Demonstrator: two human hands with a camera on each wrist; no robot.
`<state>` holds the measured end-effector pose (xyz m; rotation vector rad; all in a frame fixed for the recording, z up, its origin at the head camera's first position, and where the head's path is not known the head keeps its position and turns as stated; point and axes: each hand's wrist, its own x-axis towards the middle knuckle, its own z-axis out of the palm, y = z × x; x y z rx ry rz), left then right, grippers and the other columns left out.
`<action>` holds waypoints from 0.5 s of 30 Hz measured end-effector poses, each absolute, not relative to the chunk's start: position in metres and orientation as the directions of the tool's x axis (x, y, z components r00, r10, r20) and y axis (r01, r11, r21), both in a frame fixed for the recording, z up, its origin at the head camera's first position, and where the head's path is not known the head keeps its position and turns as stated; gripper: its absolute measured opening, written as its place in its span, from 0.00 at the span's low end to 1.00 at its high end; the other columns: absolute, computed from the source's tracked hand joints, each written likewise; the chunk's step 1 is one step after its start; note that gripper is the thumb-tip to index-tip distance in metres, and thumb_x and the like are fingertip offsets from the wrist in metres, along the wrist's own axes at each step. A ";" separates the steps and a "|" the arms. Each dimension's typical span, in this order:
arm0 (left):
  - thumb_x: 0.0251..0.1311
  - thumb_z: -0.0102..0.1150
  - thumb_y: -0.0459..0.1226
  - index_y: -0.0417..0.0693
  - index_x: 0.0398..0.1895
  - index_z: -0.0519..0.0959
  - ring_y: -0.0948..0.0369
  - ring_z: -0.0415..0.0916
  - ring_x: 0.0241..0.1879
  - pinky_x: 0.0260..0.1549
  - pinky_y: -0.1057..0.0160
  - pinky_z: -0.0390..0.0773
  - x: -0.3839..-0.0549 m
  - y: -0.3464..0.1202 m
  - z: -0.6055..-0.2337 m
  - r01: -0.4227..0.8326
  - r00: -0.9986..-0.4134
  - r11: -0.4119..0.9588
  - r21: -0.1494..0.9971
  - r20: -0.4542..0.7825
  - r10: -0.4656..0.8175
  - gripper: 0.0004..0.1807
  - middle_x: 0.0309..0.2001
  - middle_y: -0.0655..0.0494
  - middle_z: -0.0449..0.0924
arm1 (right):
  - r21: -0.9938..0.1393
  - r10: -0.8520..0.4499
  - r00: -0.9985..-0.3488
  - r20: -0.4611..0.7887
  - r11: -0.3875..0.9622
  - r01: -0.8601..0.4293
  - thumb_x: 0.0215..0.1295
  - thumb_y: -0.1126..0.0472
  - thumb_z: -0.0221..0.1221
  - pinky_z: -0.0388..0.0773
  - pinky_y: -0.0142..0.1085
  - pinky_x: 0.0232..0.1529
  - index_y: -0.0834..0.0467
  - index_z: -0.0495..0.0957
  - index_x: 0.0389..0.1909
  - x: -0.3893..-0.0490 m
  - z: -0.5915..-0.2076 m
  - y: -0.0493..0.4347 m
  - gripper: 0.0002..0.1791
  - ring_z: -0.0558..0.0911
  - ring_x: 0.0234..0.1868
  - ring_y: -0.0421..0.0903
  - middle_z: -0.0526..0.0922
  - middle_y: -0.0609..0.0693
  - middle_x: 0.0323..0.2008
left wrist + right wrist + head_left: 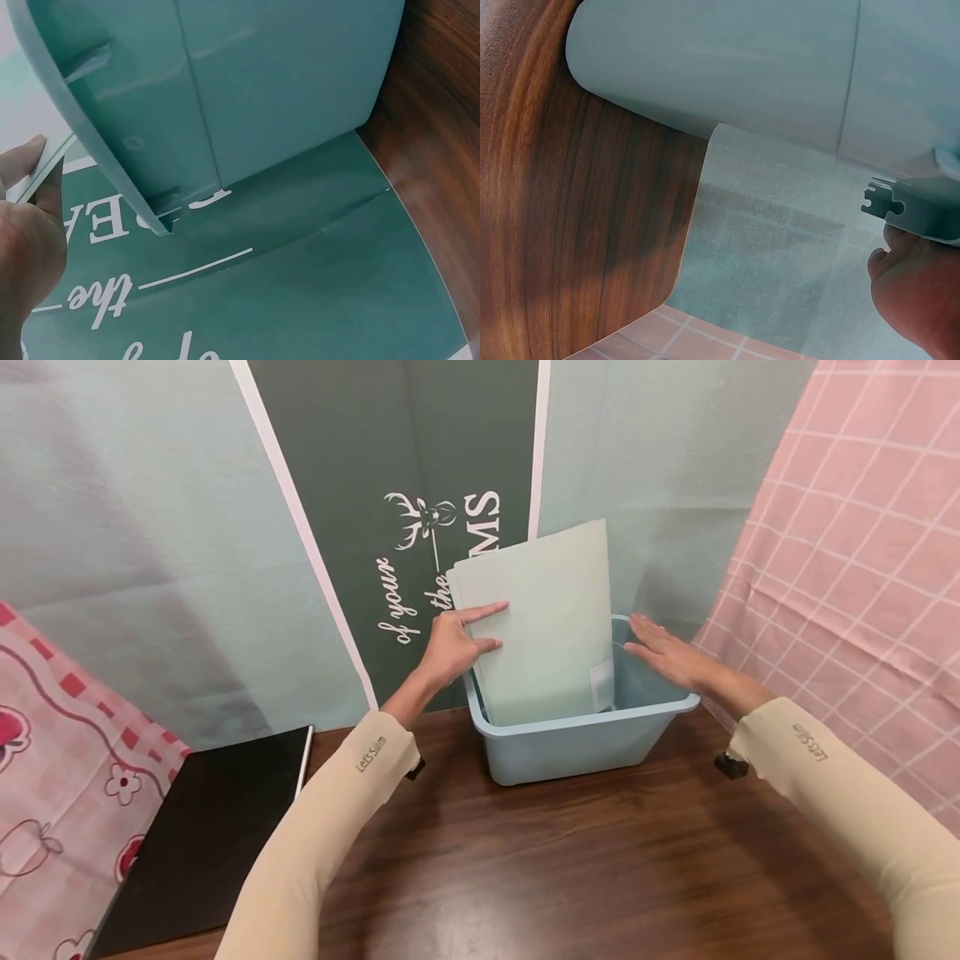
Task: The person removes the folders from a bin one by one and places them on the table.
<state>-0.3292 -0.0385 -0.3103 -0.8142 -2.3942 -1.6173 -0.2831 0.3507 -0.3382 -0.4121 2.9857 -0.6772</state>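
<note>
A stack of pale green folders (551, 618) stands tilted in a light blue plastic bin (570, 752), its upper part rising above the rim. A small clear label pocket (602, 685) shows at the lower right of the front folder. My left hand (453, 647) pinches the stack's left edge, thumb and index finger lying on the front face. In the left wrist view the folder edge (46, 169) runs between the fingers of that hand. With fingers extended, my right hand (667, 656) is at the bin's right rim, apart from the folders. The folders' lower ends are hidden behind the bin's front wall.
The bin sits on a dark brown wooden table (525, 860) against a green and grey cloth backdrop (420, 435). A flat black board (210, 835) lies at the left. Pink checked cloth (855, 543) hangs at the right, pink patterned cloth (60, 793) at the left.
</note>
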 end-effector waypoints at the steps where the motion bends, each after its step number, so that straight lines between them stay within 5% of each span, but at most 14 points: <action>1: 0.55 0.75 0.24 0.60 0.63 0.86 0.67 0.75 0.68 0.50 0.63 0.75 -0.329 -0.040 -0.310 0.508 -0.843 0.270 0.818 0.407 0.351 0.33 0.67 0.57 0.82 | -0.429 -0.267 -0.964 0.004 0.870 -0.242 0.86 0.39 0.37 0.34 0.62 0.82 0.65 0.35 0.85 -0.283 -0.338 0.351 0.45 0.33 0.85 0.64 0.32 0.63 0.85; 7: 0.56 0.75 0.24 0.59 0.63 0.86 0.66 0.75 0.69 0.64 0.61 0.76 -0.325 -0.047 -0.306 0.508 -0.848 0.240 0.828 0.430 0.311 0.32 0.66 0.57 0.82 | -0.426 -0.256 -0.967 -0.008 0.875 -0.228 0.86 0.37 0.36 0.34 0.65 0.81 0.63 0.34 0.85 -0.282 -0.338 0.351 0.45 0.33 0.85 0.64 0.31 0.61 0.85; 15: 0.55 0.74 0.22 0.56 0.63 0.86 0.62 0.78 0.67 0.67 0.60 0.76 -0.322 -0.053 -0.303 0.504 -0.854 0.179 0.845 0.457 0.247 0.33 0.66 0.56 0.82 | -0.435 -0.260 -0.965 -0.008 0.870 -0.231 0.86 0.38 0.37 0.35 0.65 0.81 0.64 0.35 0.85 -0.283 -0.338 0.350 0.45 0.33 0.85 0.65 0.31 0.63 0.85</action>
